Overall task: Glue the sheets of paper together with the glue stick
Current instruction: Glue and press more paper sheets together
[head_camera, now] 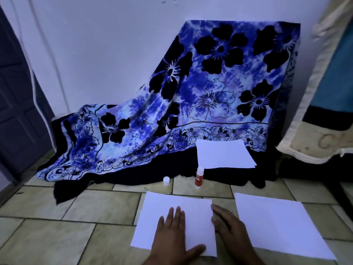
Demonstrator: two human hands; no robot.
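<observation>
Pressing sheet [152,219]: left hand [172,234] spread flat on it | right hand [229,226] outstretched, touching its right edge

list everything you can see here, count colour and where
near sheet: 1, white, on tiles, bottom centre
right sheet: 1, white, on tiles beside it
far paper: 1 or thin stack, white, on dark cloth
glue stick: 1, red and white, upright at cloth edge
cap: 1, white, left of glue stick
floral cloth: 1, blue and black, draped against wall
dark cloth: 1, black, under floral cloth
door: 1, dark, far left
left hand: flat on near sheet
right hand: flat at its edge
</observation>
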